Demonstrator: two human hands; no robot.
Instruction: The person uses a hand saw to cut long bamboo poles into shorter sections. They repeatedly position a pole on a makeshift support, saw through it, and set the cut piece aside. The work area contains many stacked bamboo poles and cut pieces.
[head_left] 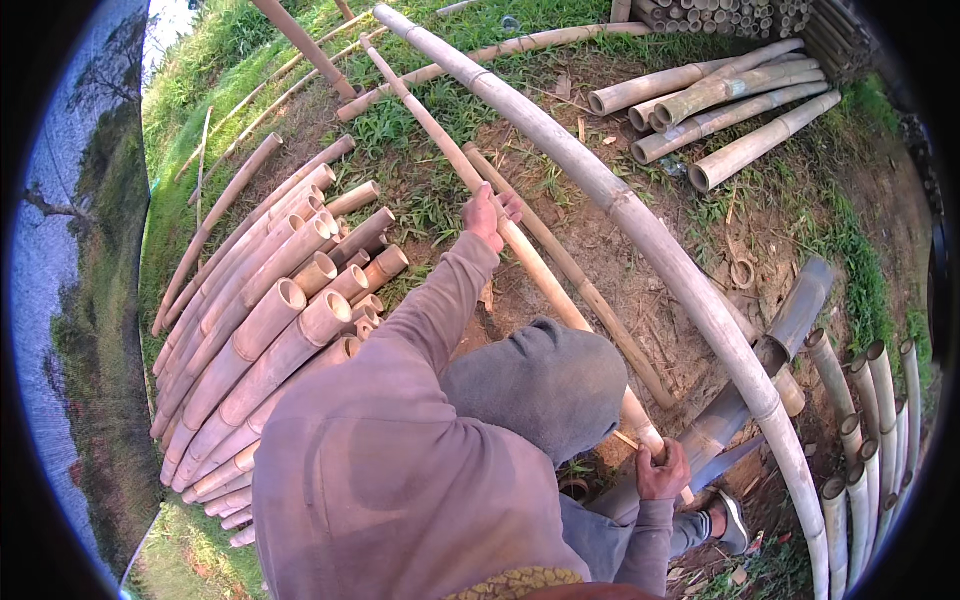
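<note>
A long, slim tan bamboo pole (553,284) slants from the far left down to the near right. Partway along it, my left hand (487,217) is closed around the pole with the arm stretched forward. Near its lower end, my right hand (662,471) grips the same pole, fingers wrapped about it. Beside my right hand lies a thick dark grey bamboo piece (716,418), and a flat bluish-grey strip (728,462) whose kind I cannot make out. Another slim bamboo pole (575,272) rests on the ground just right of the held one.
A thick, pale bamboo pole (632,212) crosses the view on the right. Cut bamboo lengths (250,340) are piled at the left. Several thick bamboo tubes (730,95) lie at the far right, and more bamboo tubes (870,430) stand at the near right. A dark bamboo tube (803,300) leans there.
</note>
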